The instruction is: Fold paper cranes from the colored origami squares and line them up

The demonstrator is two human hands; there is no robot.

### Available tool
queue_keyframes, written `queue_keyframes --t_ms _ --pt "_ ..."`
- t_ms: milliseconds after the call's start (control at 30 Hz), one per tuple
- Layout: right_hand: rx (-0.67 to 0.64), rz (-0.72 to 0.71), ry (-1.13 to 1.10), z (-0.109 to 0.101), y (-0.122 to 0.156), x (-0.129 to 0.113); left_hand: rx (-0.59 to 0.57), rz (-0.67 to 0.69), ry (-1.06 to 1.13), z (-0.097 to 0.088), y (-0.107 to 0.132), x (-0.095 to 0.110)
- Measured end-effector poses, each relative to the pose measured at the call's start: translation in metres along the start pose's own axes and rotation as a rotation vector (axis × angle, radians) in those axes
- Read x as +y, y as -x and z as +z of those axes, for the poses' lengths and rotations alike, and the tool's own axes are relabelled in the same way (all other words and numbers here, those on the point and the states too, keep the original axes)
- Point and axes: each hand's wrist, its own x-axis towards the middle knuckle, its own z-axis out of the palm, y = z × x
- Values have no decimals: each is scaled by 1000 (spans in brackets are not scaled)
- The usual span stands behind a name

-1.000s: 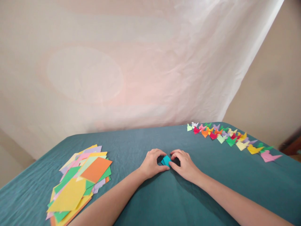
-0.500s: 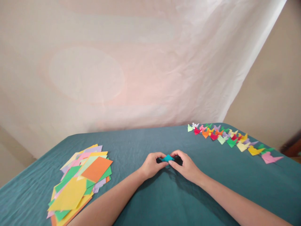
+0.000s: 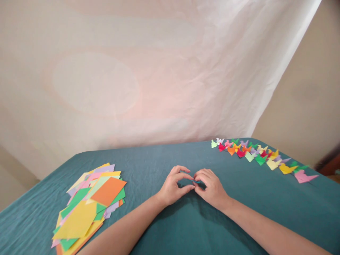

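Blue paper [image 3: 196,182] over the table [image 3: 148,159] is pinched in the fingers of the right hand [image 3: 211,188], with those of the left hand [image 3: 172,187] narrowed beside it, presumably to steady so small a piece.

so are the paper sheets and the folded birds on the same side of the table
No, the paper sheets lie on the left of the table, the folded birds on the right.

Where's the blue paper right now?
Head view, below and just right of center: the blue paper shows as a thin edge between the left hand and right hand, at their fingers.
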Motion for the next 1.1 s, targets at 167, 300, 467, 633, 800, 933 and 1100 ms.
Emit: queue_keyframes --t_ms 167,300,467,633,800,933,1100 --pt "15 -36 -18 -3 -2 -5 7 -19 -25 1 1 -3" --pt "56 -70 -28 -5 -2 -5 60 -34 -46 2 0 -8" --pt "58 -138 -39 -6 -3 -3 54 -39 11 3 0 -9" --pt "51 -119 -27 -5 -3 3 36 -51 16 2 -1 -9" --pt "14 -100 -21 -5 -4 6 45 -32 -6 2 -1 -10" --pt "-3 -109 51 -5 -3 6 35 18 -115 1 2 -6" --pt "-1 -134 193 -2 0 10 -12 137 -225 1 5 -1"
